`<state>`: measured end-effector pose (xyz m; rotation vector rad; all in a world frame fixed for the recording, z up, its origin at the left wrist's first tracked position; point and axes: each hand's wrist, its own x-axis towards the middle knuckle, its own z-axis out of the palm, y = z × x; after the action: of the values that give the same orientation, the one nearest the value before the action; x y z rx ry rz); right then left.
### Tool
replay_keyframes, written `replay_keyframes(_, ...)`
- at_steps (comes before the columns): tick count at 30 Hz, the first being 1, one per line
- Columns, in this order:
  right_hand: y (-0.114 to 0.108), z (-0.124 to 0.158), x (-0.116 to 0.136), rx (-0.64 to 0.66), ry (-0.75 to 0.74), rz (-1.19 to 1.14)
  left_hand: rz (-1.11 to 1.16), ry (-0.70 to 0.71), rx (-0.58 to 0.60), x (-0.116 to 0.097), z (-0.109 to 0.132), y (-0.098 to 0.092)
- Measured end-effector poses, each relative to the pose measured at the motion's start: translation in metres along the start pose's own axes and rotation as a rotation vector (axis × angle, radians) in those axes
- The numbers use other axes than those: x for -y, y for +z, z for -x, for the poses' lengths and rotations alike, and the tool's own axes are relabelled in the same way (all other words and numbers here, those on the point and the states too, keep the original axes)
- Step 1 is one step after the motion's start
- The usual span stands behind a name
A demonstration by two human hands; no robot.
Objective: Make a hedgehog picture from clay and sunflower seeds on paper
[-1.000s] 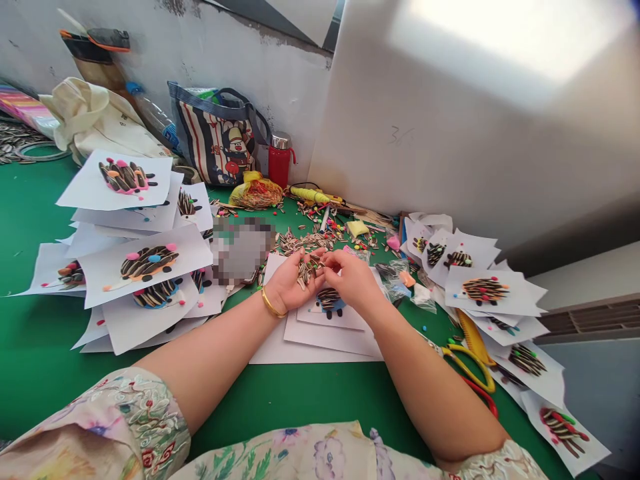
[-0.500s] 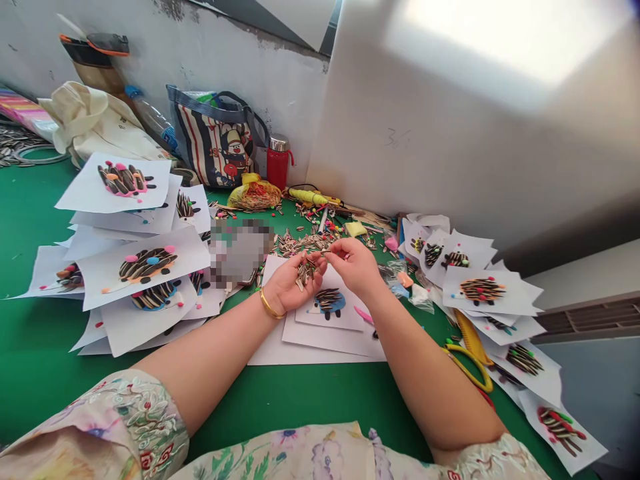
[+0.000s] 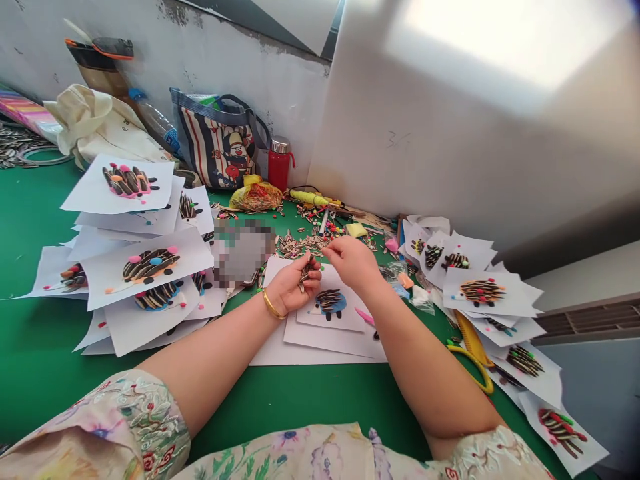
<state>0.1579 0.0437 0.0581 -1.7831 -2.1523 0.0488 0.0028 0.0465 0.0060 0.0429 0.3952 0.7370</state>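
My left hand lies palm up over a white sheet, cupping a few striped sunflower seeds in its curled fingers, with a gold bangle on the wrist. Just to the right, my right hand hovers with its fingertips pinched close to those seeds. Whether a seed lies in the pinch is too small to tell. Below both hands, a hedgehog picture made of dark seeds on blue sits on the paper, untouched.
Stacks of paper bearing seed hedgehogs cover the green table to the left, with more sheets to the right. Yellow-handled scissors lie near my right arm. Loose seeds, a striped bag and a red flask stand behind.
My left hand has curled inward, and fewer seeds show in it. My right hand has risen off the paper and shifted slightly right, uncovering a pink strip below it.
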Motion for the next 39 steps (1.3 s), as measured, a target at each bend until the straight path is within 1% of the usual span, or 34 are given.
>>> replay_keyframes(2, -0.001, -0.001, -0.013, -0.022, 0.104, 0.101, -0.008, 0.005, -0.007, 0.0, 0.001, 0.0)
replay_keyframes(4, -0.002, -0.001, -0.021, -0.045, 0.133, 0.129, -0.016, 0.007, -0.012, 0.001, 0.001, 0.001)
replay_keyframes(5, -0.002, 0.0, -0.021, -0.059, 0.111, 0.099, -0.02, 0.007, -0.014, 0.001, 0.001, 0.001)
replay_keyframes(7, -0.002, 0.004, -0.015, -0.067, 0.006, -0.031, -0.029, 0.008, -0.017, 0.001, 0.0, 0.0)
replay_keyframes(9, -0.003, 0.007, -0.002, -0.028, -0.122, -0.167, -0.037, 0.014, -0.015, 0.001, -0.001, -0.001)
replay_keyframes(10, -0.004, 0.008, 0.005, -0.005, -0.16, -0.192, -0.041, 0.017, -0.013, 0.001, -0.002, -0.001)
replay_keyframes(12, -0.005, 0.009, 0.016, 0.029, -0.172, -0.177, -0.049, 0.021, -0.009, 0.001, -0.002, -0.002)
replay_keyframes(15, -0.007, 0.009, 0.02, 0.034, -0.132, -0.134, -0.06, 0.015, -0.006, 0.001, -0.002, -0.001)
replay_keyframes(17, -0.009, 0.011, 0.015, -0.008, -0.093, -0.163, -0.065, 0.007, -0.005, 0.001, 0.0, -0.001)
replay_keyframes(19, -0.01, 0.02, 0.005, -0.058, -0.016, -0.255, -0.067, 0.006, -0.005, 0.001, 0.0, -0.001)
replay_keyframes(22, -0.007, 0.042, -0.013, -0.067, 0.141, -0.464, -0.066, 0.013, -0.011, 0.001, 0.001, 0.0)
replay_keyframes(26, 0.005, 0.081, -0.032, 0.022, 0.263, -0.636, -0.064, 0.015, -0.018, 0.001, 0.0, 0.0)
replay_keyframes(28, 0.012, 0.096, -0.036, 0.058, 0.287, -0.615, -0.064, 0.015, -0.019, 0.001, 0.0, 0.0)
replay_keyframes(31, 0.017, 0.109, -0.037, 0.058, 0.237, -0.517, -0.067, 0.014, -0.018, 0.001, -0.001, 0.001)
replay_keyframes(35, 0.016, 0.112, -0.032, 0.06, 0.198, -0.453, -0.071, 0.017, -0.019, 0.001, 0.0, 0.001)
replay_keyframes(39, 0.014, 0.111, -0.028, 0.115, 0.155, -0.389, -0.074, 0.02, -0.024, 0.001, -0.001, 0.001)
